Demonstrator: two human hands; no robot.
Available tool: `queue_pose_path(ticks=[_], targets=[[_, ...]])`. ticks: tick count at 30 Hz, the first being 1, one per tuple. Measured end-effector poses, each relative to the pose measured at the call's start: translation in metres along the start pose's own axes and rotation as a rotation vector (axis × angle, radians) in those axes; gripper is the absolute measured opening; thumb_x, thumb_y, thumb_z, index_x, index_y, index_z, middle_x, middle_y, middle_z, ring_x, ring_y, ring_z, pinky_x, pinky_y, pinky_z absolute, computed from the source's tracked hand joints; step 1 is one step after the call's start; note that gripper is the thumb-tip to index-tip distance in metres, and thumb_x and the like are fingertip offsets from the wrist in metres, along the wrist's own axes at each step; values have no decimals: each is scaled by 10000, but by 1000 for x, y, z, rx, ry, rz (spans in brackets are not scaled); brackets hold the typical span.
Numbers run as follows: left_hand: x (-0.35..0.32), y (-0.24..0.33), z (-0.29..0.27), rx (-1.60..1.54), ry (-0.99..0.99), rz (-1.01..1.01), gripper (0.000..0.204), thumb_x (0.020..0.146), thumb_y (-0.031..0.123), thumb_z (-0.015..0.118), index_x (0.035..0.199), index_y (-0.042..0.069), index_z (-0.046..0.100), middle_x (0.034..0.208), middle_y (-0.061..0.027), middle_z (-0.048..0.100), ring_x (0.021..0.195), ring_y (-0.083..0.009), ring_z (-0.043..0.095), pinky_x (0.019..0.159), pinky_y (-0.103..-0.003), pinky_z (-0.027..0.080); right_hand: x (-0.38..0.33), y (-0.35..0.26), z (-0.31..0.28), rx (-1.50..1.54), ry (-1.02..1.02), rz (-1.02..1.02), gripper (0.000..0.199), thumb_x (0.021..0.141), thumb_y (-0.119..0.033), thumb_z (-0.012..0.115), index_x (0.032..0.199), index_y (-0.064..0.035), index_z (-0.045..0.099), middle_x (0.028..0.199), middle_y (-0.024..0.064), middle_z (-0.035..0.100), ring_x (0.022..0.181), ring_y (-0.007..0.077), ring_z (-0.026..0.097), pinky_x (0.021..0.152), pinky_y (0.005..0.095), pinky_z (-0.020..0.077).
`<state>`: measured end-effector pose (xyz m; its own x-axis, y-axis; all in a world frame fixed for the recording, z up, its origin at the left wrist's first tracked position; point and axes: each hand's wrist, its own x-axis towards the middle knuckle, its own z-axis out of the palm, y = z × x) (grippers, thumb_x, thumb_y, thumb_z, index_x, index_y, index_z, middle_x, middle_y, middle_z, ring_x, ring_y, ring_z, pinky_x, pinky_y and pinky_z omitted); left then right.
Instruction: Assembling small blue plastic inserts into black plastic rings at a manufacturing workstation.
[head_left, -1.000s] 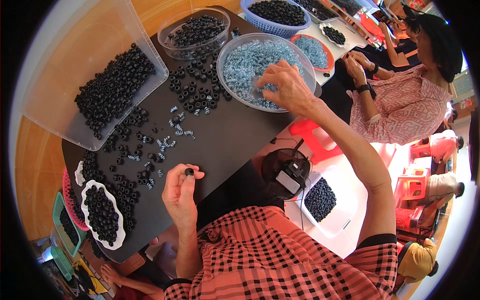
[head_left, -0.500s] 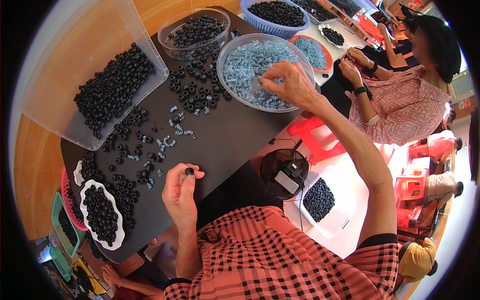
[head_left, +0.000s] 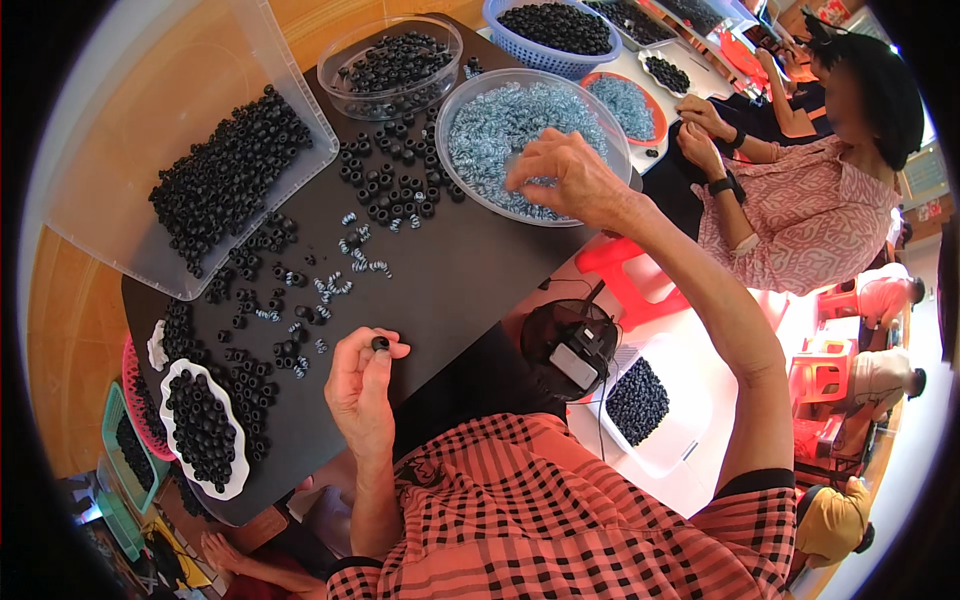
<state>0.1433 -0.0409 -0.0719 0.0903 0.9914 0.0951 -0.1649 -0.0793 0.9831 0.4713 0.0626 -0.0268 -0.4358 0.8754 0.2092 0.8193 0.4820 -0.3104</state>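
My left hand [head_left: 362,385] is closed above the table's near edge, pinching a small black plastic knob [head_left: 380,343] with a hole between thumb and fingers. My right hand [head_left: 575,178] reaches over a clear round bowl [head_left: 480,208] full of small pale-blue coil springs [head_left: 485,130]. Its fingertips are drawn together at the springs; what they grip is too small to make out. Loose springs [head_left: 358,262] lie mid-table among scattered black knobs [head_left: 385,185], some seemingly with a spring in them.
A clear bin [head_left: 90,200] of black knobs leans at the left. Behind stands a clear oval tub [head_left: 340,105]; a white scalloped plate [head_left: 240,470] sits front left. A blue basket [head_left: 520,45] and an orange plate [head_left: 660,120] of springs stand beyond. At right sits a co-worker [head_left: 790,220].
My right hand has shifted slightly left and toward me over the springs, its fingertips still close together. My left hand keeps its hold on the knob. The co-worker's hands have moved slightly.
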Motion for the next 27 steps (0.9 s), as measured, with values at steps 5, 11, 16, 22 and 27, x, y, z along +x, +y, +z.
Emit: queue_pose_path(ticks=[5, 11, 16, 22, 27], targets=[[-2, 0, -2, 6, 8, -27, 163, 927, 7, 513, 1076, -25, 572, 997, -91, 641, 855, -113, 627, 778, -222, 457, 4, -5, 1, -31, 22, 10, 148, 761, -88, 668, 900, -128, 698, 883, 10, 621, 924, 216, 527, 821, 394, 380], [-1, -2, -1, -26, -1, -13, 168, 923, -9, 510, 1078, -35, 567, 1003, -100, 637, 868, -131, 634, 819, -243, 471, 0, -1, 4, -102, 30, 39, 152, 744, -107, 681, 895, -120, 699, 847, 14, 620, 908, 222, 532, 811, 401, 373], [0, 0, -1, -36, 5, -29, 169, 918, -16, 508, 1074, -36, 569, 970, -107, 638, 896, -143, 621, 853, -272, 467, 7, -5, 7, -158, 69, 14, 175, 736, -80, 667, 906, -109, 692, 804, 31, 608, 858, 220, 537, 780, 385, 375], [2, 6, -2, -97, 17, -91, 165, 930, 19, 500, 1070, -33, 568, 881, -120, 651, 953, -177, 590, 916, -330, 443, 13, -32, 9, 247, 340, 155, 177, 749, -22, 617, 909, -22, 692, 767, 76, 646, 695, 189, 626, 642, 326, 499], [5, 3, -6, -271, 20, -125, 166, 952, 70, 503, 1068, -31, 567, 872, -118, 649, 960, -190, 592, 920, -337, 449, 18, -107, 33, 1027, 141, 267, 160, 814, 3, 621, 955, -3, 697, 904, 11, 673, 829, 56, 600, 741, 222, 490]])
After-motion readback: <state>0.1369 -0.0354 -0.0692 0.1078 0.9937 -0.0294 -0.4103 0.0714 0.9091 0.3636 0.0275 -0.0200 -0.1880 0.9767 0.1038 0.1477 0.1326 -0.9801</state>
